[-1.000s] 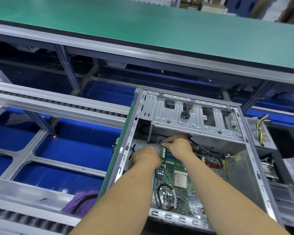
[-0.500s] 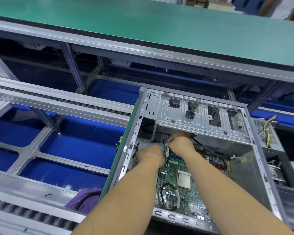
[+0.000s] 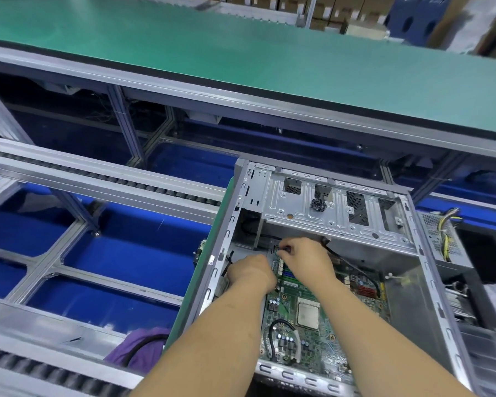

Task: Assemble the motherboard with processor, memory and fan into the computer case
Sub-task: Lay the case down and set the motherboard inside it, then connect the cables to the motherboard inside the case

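An open grey computer case (image 3: 413, 285) lies on its side at lower right. A green motherboard (image 3: 312, 345) sits inside it, with a square silver processor (image 3: 308, 311) near its middle. My right hand (image 3: 307, 259) reaches to the board's far edge below the drive cage (image 3: 332, 207) and pinches a small black cable connector (image 3: 284, 249). Beside it, my left hand (image 3: 251, 270) is curled at the board's far left corner; what its fingers hold is hidden. Blue and white memory slots (image 3: 288, 275) show between the two hands. No fan is seen on the board.
A green conveyor belt (image 3: 241, 58) runs across the back. Roller rails (image 3: 98, 179) and blue bins (image 3: 121, 253) fill the left. A power supply with yellow wires (image 3: 444, 233) sits right of the case. A purple cloth (image 3: 141, 348) lies at the lower left.
Both hands stay at the board's far edge under the drive cage. My right fingers have shifted slightly on the black connector. The camera has drifted a little.
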The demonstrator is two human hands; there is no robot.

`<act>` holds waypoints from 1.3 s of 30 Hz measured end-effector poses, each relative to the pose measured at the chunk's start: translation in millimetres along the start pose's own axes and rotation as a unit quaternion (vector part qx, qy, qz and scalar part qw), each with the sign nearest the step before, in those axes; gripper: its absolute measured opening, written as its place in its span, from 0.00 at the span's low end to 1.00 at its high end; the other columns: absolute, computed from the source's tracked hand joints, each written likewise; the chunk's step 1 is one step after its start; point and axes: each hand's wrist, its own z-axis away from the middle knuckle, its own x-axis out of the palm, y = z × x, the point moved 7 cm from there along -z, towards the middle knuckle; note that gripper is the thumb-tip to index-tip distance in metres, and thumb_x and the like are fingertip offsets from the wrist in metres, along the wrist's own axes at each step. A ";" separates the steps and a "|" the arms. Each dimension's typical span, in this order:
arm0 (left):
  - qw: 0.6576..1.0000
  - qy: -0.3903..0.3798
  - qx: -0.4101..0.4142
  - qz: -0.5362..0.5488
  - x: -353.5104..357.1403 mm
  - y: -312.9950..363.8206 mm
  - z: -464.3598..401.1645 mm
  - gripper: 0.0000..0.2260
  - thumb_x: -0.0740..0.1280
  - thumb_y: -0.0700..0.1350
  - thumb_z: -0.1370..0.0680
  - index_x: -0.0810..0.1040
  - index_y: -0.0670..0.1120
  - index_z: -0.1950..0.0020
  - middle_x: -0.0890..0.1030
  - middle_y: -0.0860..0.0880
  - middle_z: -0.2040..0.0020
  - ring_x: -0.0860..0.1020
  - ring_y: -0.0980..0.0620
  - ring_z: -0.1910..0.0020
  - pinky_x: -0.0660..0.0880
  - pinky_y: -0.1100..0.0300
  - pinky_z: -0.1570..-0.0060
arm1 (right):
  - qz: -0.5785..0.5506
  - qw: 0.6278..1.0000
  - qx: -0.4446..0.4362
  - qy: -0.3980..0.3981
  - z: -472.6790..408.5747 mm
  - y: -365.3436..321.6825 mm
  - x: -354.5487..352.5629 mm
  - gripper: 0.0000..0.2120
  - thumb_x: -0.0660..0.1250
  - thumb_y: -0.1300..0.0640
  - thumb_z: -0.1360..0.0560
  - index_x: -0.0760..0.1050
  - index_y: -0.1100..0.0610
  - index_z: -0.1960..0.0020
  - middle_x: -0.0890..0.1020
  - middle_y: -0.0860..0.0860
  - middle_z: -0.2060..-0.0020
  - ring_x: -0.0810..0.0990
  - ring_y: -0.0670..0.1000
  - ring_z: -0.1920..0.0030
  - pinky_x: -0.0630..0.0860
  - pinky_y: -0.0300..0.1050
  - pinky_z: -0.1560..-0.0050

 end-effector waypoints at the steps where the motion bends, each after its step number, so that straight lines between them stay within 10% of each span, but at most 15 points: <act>1: 1.000 0.000 -0.001 0.000 0.9 -0.3 -0.5 0.15 0.63 0.45 0.23 0.75 0.47 0.37 0.79 0.48 0.41 0.79 0.46 0.44 0.74 0.55 0.49 | 0.023 1.000 -0.007 -0.013 -0.2 -5.6 3.7 0.11 0.67 0.48 0.20 0.83 0.48 0.41 0.86 0.47 0.55 0.83 0.51 0.54 0.79 0.45 0.54; 17: 1.000 0.008 0.011 -0.004 2.2 1.4 -4.8 0.13 0.63 0.45 0.23 0.75 0.49 0.39 0.79 0.48 0.42 0.79 0.47 0.45 0.73 0.55 0.53 | 0.185 0.979 0.037 -0.083 -13.4 -30.4 10.4 0.12 0.64 0.69 0.26 0.68 0.56 0.63 0.70 0.50 0.68 0.69 0.50 0.68 0.67 0.41 0.65; 25: 0.998 0.031 0.054 0.033 -10.7 8.4 9.0 0.11 0.60 0.44 0.24 0.77 0.50 0.44 0.81 0.48 0.45 0.80 0.45 0.48 0.76 0.53 0.50 | 0.154 0.983 0.023 -0.095 -0.5 -38.5 1.7 0.08 0.65 0.69 0.26 0.71 0.59 0.61 0.76 0.53 0.63 0.81 0.58 0.54 0.74 0.48 0.58; 28: 0.991 0.065 0.096 0.061 -19.9 17.3 13.8 0.10 0.59 0.46 0.23 0.75 0.50 0.43 0.80 0.48 0.45 0.79 0.44 0.47 0.75 0.52 0.50 | 0.069 0.992 -0.025 -0.107 11.8 -29.5 -10.7 0.13 0.63 0.60 0.20 0.80 0.56 0.37 0.83 0.57 0.43 0.81 0.60 0.42 0.79 0.50 0.46; 31: 0.979 0.103 0.163 0.071 -28.6 30.8 16.2 0.12 0.59 0.47 0.22 0.72 0.49 0.39 0.77 0.46 0.43 0.78 0.42 0.45 0.74 0.52 0.54 | 0.011 0.991 -0.080 -0.109 34.8 -17.6 -38.8 0.13 0.63 0.55 0.19 0.82 0.52 0.38 0.86 0.52 0.50 0.82 0.53 0.52 0.78 0.47 0.50; 34: 0.959 0.158 0.232 0.024 -37.4 41.8 22.8 0.14 0.60 0.48 0.22 0.73 0.47 0.38 0.75 0.45 0.43 0.73 0.44 0.42 0.75 0.50 0.50 | 0.019 0.996 -0.058 -0.062 57.2 22.3 -75.9 0.11 0.63 0.50 0.18 0.84 0.49 0.47 0.79 0.41 0.68 0.76 0.44 0.68 0.75 0.44 0.62; 39: 0.859 0.235 0.443 -0.098 -49.2 98.7 66.7 0.12 0.59 0.47 0.20 0.76 0.46 0.40 0.76 0.48 0.47 0.74 0.46 0.47 0.74 0.50 0.50 | -0.016 0.982 0.012 0.185 82.1 86.9 -150.5 0.11 0.63 0.50 0.19 0.82 0.53 0.52 0.81 0.45 0.65 0.80 0.51 0.62 0.79 0.49 0.59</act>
